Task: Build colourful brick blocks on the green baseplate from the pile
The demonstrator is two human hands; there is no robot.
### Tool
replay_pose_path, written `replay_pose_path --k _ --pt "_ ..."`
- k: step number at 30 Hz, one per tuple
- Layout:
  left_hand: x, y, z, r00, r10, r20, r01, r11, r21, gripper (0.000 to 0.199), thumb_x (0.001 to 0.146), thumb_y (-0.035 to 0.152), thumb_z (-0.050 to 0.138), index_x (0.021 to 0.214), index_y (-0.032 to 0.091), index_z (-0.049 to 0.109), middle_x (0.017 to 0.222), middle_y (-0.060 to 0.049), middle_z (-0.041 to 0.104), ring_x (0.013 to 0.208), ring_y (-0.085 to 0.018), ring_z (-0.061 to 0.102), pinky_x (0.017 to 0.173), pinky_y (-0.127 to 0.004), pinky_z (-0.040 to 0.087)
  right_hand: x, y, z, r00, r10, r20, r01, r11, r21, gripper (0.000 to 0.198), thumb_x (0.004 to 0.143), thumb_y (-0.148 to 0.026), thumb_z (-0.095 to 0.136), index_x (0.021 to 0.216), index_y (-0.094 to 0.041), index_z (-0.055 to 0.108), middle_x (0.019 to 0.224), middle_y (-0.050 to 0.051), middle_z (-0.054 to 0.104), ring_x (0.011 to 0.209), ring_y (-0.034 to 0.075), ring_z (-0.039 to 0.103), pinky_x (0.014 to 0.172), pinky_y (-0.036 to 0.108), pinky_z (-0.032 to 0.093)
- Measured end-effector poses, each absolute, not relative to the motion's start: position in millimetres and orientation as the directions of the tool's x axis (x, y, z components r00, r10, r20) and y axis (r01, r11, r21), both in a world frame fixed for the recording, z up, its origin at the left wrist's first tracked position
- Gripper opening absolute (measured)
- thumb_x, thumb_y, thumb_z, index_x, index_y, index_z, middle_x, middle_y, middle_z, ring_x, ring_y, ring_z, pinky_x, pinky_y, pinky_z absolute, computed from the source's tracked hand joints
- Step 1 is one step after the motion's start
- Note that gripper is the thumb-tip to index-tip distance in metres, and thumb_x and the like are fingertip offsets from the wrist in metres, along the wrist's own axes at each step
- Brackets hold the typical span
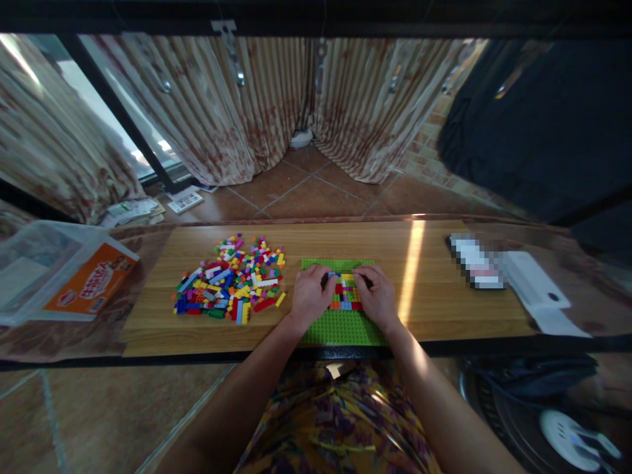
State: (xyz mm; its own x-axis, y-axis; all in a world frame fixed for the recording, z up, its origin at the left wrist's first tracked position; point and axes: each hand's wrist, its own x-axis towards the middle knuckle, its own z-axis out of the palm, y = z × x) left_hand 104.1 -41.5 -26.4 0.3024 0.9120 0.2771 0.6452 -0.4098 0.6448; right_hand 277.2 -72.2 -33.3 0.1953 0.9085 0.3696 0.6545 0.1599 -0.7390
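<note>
A green studded baseplate (340,329) lies flat near the front edge of the table. Fixed on its upper part is a block of multicoloured toy bricks (345,296), with orange, blue and red ones along its near edge. My left hand (312,293) is closed at the block's left side, its thumb and fingertips bent against the upper left bricks. Opposite it, my right hand (378,295) grips the block's upper right side, fingers curled. Both hands hide the outer sides of the block, and any single brick between the fingertips is too small to make out.
Left of the baseplate spreads a pile of loose toy bricks (227,283) on the wooden table (296,240). A clear plastic box (29,263) with an orange label stands at far left. A phone-like object (476,263), partly blurred, and a white box (538,283) lie at right.
</note>
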Motion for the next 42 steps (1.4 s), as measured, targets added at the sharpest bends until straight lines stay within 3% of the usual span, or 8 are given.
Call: replay_pose_path --k 42 --pt "104.2 -41.1 -29.9 0.297 0.898 0.324 0.619 -0.44 0.651 0.017 0.095 0.034 0.052 0.096 0.021 0.064 0.093 -0.004 0.07 0.091 -0.02 0.063 0.085 -0.035 0.046 277.7 -71.4 -33.7 0.188 0.901 0.391 0.645 0.187 -0.741 0.022 0.092 -0.031 0.052 0.088 -0.02 0.071 0.098 0.009 0.069 0.093 0.022 0.065 0.086 0.038 0.052"
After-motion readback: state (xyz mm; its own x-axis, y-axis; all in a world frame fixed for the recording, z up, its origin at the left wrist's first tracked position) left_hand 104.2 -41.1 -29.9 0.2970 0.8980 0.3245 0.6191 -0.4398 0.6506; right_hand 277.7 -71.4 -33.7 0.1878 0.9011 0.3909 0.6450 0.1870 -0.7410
